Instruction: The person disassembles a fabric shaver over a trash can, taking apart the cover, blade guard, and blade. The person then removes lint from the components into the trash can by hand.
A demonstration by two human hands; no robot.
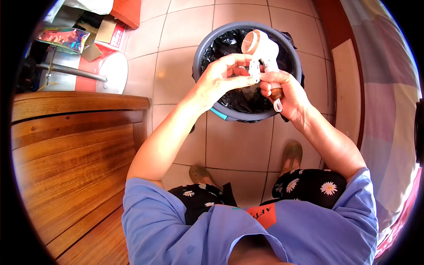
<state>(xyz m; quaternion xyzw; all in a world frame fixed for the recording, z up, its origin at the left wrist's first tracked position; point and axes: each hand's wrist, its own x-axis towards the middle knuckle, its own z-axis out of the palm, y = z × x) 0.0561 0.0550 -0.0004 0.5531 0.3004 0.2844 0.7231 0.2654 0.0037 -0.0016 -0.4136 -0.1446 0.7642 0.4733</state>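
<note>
Above the bin, my right hand (287, 90) is closed around a white handheld device (269, 51) with a wide round head, much like a fabric shaver. Its handle ends in brown with a small white loop at the bottom. My left hand (216, 81) pinches a small clear plastic piece (254, 70) between thumb and fingers, right beside the device; the right fingertips meet its edge. Whether the piece is joined to the device I cannot tell. Below both hands stands a round grey bin (205, 44) lined with a black plastic bag (229, 99).
A wooden slatted bench or cabinet (79, 141) fills the left side. Behind it are boxes (117, 37), a colourful clear pouch (64, 39) and a round white base (112, 73) with a metal pole. A checked cloth (384, 88) hangs at right. Tiled floor (238, 145) lies beneath.
</note>
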